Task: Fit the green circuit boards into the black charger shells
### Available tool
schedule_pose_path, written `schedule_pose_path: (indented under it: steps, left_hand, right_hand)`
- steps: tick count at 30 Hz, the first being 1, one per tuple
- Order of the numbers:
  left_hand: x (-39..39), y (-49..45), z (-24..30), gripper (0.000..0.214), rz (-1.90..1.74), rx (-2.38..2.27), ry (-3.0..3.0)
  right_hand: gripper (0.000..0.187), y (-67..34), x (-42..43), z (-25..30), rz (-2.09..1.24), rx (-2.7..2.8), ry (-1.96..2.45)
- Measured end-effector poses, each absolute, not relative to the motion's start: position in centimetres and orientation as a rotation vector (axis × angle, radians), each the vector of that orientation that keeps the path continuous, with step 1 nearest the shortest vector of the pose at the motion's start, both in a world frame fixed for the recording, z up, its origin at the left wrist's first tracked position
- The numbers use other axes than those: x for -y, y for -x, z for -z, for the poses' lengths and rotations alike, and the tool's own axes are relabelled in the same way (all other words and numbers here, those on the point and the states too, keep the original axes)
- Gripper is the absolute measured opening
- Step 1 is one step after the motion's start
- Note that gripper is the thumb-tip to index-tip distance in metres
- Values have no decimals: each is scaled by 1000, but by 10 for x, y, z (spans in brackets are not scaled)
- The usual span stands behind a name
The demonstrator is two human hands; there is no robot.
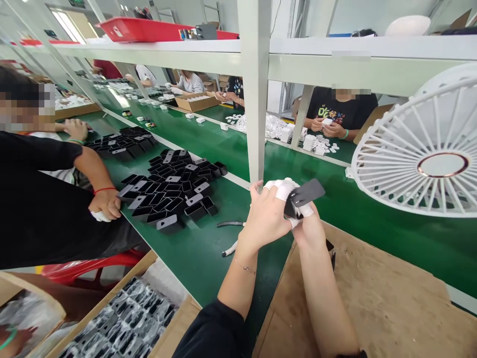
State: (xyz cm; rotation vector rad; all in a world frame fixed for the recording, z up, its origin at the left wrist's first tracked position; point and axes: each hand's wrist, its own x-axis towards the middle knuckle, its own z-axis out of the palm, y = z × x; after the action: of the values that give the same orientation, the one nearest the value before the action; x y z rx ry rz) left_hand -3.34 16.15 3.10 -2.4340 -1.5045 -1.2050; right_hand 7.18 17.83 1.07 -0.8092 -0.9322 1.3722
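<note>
Both of my hands are closed around a small black plastic case (291, 208) above the green bench. My left hand (265, 215) grips it from the left, with white covers on some fingertips. My right hand (310, 223) holds it from the right and below, its fingers partly hidden. A flat black plate (308, 193) with rounded corners sticks out to the right at the top of the case; whether it is joined to the case I cannot tell. Beside my left wrist lies a tool with two curved handles (230, 248), probably pliers, its head hidden behind my arm.
Black open cases (175, 186) are heaped to the left. Cardboard (380, 293) covers the bench at right, below a white fan (417, 149). A shelf post (256, 99) rises ahead. A co-worker (48, 199) sits at left, near a box of wrapped black parts (122, 318).
</note>
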Motion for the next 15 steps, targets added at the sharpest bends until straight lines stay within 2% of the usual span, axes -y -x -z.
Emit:
schedule_pose_path:
  steps: [7,8,11,13,15]
  left_hand:
    - [-160,41,-33,56,1478,1266,2439]
    - [-161,43,-33,57,1523,1220,2452]
    - [-163,49,-34,56,1587,1114,2443]
    - [-164,52,-34,55,1569,1099,2408]
    - [-165,52,-34,55,1551,1089,2371]
  right_hand:
    - [73,-109,-170,-19,-1284,1328,611]
    - [65,-115,-168,-21,-1211,1365,600]
    - [24,-128,-159,-28,-863,1487,634]
    - [15,-132,-152,-31,-662,1603,688]
    - [15,-133,-148,-32,-473,1731,755]
